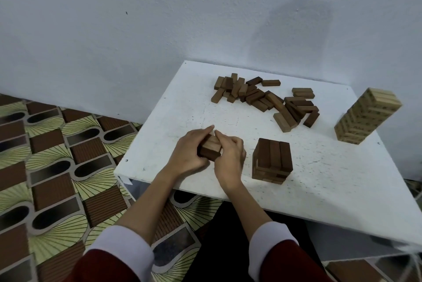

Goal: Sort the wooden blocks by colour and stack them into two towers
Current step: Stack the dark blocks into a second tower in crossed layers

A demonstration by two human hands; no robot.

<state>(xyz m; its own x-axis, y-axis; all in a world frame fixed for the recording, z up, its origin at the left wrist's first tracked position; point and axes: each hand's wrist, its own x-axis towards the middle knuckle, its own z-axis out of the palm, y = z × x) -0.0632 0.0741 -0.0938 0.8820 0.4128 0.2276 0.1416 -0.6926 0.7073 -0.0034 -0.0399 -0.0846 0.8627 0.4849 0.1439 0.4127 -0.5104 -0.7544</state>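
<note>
A small bundle of dark brown blocks [211, 149] sits near the front left of the white table [319, 172]. My left hand [190, 151] grips its left side and my right hand [229, 154] grips its right side, fingers curled round it. Just to the right stands a short dark brown tower [272, 160], a few layers high. A loose pile of dark brown blocks [267, 99] lies at the back of the table. A tall light wood tower [365, 117] stands at the right edge.
A pale wall rises right behind the table. Patterned brown and green flooring [57, 167] lies to the left and below. The table's front edge [205, 195] runs over my forearms, which wear red sleeves with white cuffs.
</note>
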